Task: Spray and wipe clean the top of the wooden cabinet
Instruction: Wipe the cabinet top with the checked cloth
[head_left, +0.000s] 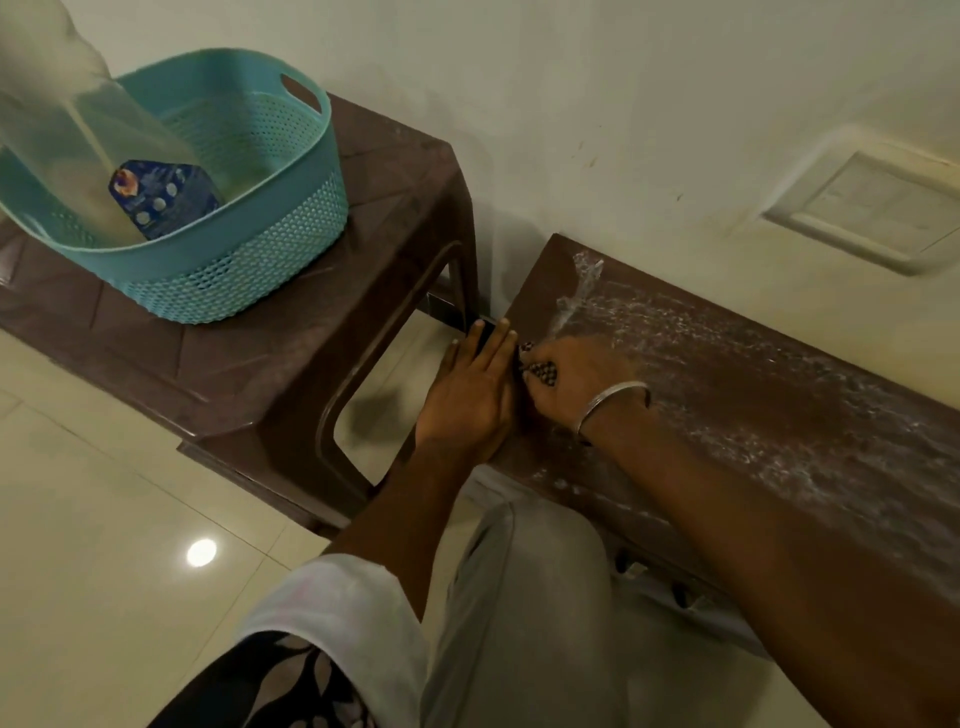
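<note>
Standing in the upper left of the frame, a tall translucent plastic spray bottle (78, 130) with a dark blue label leans inside a teal perforated plastic basket (291, 208). The basket sits on a dark brown moulded plastic stool (374, 249) that fills the left and centre. Below it, at lower left, glossy cream floor tiles (104, 467) carry a round spot of reflected light.

At bottom centre, a white sleeve (337, 597) over a black patterned garment leads up to the left hand (470, 389). This hand lies flat with straight fingers on the left end of the long brown wooden cabinet top (779, 415), and its fingertips reach the far left corner near the wall. A knee in pale grey cloth (545, 571) shows just below, against the front of the cabinet.

Just right of the left hand and touching it, the right hand (582, 371) is curled tight around a small black-and-white checked cloth (543, 370) and presses it on the wood. Only a bunched bit of the cloth shows between the two hands. A plain silver metal bangle (613, 402) circles the right wrist.

The cabinet top runs from mid-frame to the right edge. White streaks of spray liquid (727, 338) are spread along it beyond the right hand. On the cream wall in the upper right is a pale rectangular wall plate (872, 208).
</note>
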